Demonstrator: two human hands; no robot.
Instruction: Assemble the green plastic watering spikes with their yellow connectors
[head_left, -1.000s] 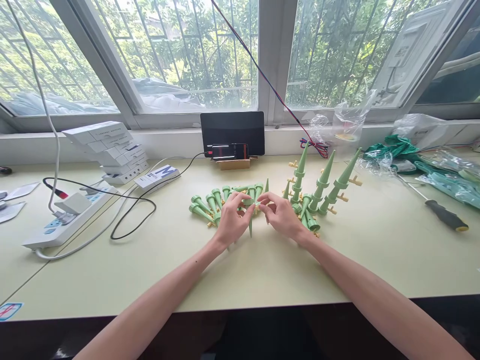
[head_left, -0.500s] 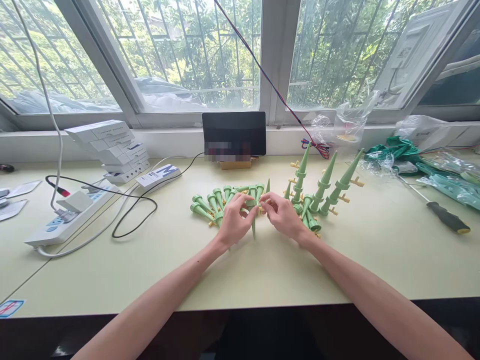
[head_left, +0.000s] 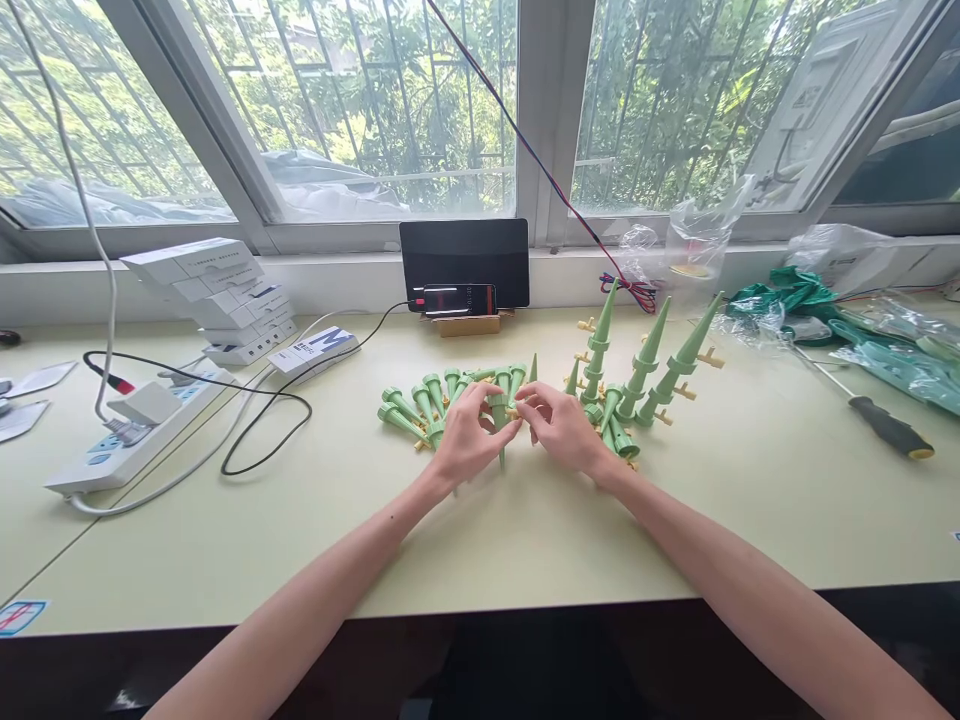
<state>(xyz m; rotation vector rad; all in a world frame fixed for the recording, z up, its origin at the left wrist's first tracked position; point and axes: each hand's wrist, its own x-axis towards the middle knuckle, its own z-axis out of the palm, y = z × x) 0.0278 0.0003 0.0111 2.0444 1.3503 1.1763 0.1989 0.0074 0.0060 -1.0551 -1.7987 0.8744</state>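
1. Your two forearms reach in from the near edge of a pale green table [head_left: 525,540], and your hands meet a little beyond its middle.
2. Your left hand [head_left: 466,438] is curled, with the thumb and fingers closed around a green spike [head_left: 501,432].
3. The spike's long axis runs near to far. Its wide head is at the far end, among your fingertips, and its sharp tip points back toward you, poking out below the left thumb. You cannot tell whether the tip touches the table.
4. Your right hand [head_left: 564,430] sits just right of the spike. Its fingertips are pinched at the spike's head, where a small tan piece [head_left: 514,412] shows. Both hands are equally close, one on each side.
5. The spike is a slim cone of matt, pale green plastic, with a stepped collar at the wide end.
6. A row of loose spikes [head_left: 416,405] lies on the table just left of and beyond your left hand.
7. Three tall stacks of spikes [head_left: 645,375] lean up just right of and beyond your right hand.
8. A screwdriver [head_left: 889,428] lies well apart at the far right.
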